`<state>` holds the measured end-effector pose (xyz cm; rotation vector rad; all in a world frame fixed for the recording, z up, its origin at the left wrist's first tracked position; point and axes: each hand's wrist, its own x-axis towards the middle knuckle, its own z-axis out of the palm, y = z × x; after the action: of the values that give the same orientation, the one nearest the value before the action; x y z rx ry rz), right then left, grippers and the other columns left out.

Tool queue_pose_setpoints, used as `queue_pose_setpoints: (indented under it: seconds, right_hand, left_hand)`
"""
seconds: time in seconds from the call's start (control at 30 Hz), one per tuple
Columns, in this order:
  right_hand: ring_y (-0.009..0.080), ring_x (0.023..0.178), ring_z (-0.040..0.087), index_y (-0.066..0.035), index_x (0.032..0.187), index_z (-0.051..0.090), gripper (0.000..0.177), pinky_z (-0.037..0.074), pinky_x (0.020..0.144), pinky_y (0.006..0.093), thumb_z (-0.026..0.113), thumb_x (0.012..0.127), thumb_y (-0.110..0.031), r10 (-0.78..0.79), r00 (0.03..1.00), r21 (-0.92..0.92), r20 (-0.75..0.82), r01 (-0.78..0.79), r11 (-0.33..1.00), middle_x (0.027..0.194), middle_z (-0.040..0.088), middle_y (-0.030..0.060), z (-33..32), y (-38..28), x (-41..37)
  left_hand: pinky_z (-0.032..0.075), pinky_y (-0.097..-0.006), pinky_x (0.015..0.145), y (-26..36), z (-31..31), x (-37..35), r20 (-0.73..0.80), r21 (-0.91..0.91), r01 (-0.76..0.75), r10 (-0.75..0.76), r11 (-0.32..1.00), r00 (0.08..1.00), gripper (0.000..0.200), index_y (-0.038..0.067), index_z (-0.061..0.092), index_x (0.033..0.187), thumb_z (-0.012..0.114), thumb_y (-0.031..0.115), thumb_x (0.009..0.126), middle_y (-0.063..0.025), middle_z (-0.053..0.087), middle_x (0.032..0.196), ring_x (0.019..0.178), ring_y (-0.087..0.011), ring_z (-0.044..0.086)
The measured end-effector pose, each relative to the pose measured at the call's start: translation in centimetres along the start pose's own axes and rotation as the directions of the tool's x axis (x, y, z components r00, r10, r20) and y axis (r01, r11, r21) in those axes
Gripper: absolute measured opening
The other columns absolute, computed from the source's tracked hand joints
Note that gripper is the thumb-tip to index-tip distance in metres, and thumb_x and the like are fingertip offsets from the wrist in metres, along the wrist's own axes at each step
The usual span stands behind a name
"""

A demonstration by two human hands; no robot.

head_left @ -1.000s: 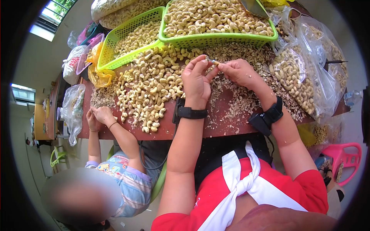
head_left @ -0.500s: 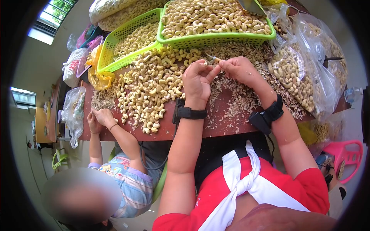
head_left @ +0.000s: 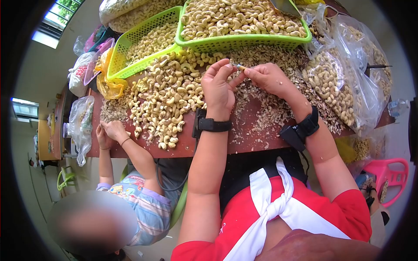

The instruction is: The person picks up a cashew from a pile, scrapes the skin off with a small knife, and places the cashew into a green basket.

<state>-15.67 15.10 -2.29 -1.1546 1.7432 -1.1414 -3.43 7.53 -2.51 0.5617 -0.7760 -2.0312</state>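
My left hand (head_left: 219, 93) is raised over the table, palm up, its thumb and fingertips closed on a small cashew nut (head_left: 231, 62). From the right, my right hand (head_left: 269, 79) pinches a small knife (head_left: 241, 67) with a yellowish handle, its tip at the nut. Below and left of my left hand lies a spread of loose cashews (head_left: 167, 95). Bits of brown skin (head_left: 278, 102) cover the table under and beside my right hand.
Two green baskets (head_left: 244, 42) (head_left: 115, 65) of cashews stand at the back. Clear bags of cashews (head_left: 335, 82) lie at the right. Another person's hands (head_left: 111, 132) work at the left edge beside a plastic bag (head_left: 81, 126). A pink chair (head_left: 392, 176) is at lower right.
My left hand has moved slightly left and up, with its fingers now more bent around the nut. The knife points at the nut from slightly lower.
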Motion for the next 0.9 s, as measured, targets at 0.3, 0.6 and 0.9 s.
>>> queue_pose_setpoints:
  seconds: [0.3, 0.6, 0.9]
  right_hand:
    - [0.0053, 0.042, 0.038, -0.004, 0.053, 0.052, 0.039, 0.031, 0.039, 0.0216, 0.050, 0.079, -0.033, 0.019, 1.000, -0.039, -0.015, -0.019, 0.999, 0.046, 0.044, -0.0030, 0.0, -0.3, -0.2]
    - [0.0030, 0.044, 0.035, -0.005, 0.058, 0.054, 0.034, 0.028, 0.040, 0.0187, 0.050, 0.081, -0.030, 0.066, 0.997, -0.081, 0.041, -0.063, 0.995, 0.050, 0.043, -0.0053, -0.3, -0.4, -0.2]
    - [0.0036, 0.041, 0.030, -0.006, 0.050, 0.047, 0.041, 0.023, 0.038, 0.0205, 0.050, 0.081, -0.033, 0.032, 0.998, -0.163, -0.049, -0.040, 0.986, 0.045, 0.038, -0.0055, -0.6, 0.3, 0.0]
  left_hand:
    - [0.053, -0.0345, 0.063, 0.0, -0.3, 0.1, -0.029, -0.002, 0.033, -0.033, 0.999, 0.999, 0.011, -0.002, 0.049, 0.081, 0.049, -0.002, 0.070, -0.0080, 0.052, 0.071, 0.064, -0.0163, 0.054]
    - [0.053, -0.0349, 0.057, 0.8, -0.9, 0.4, -0.014, 0.015, 0.193, -0.193, 0.981, 0.981, 0.006, 0.001, 0.049, 0.075, 0.050, 0.001, 0.069, -0.0060, 0.051, 0.066, 0.056, -0.0142, 0.052]
    - [0.034, -0.0202, 0.039, 3.4, -2.3, 0.7, 0.116, 0.204, 0.368, -0.396, 0.907, 0.911, 0.006, 0.004, 0.049, 0.075, 0.051, 0.006, 0.069, -0.0042, 0.048, 0.064, 0.049, -0.0090, 0.042]
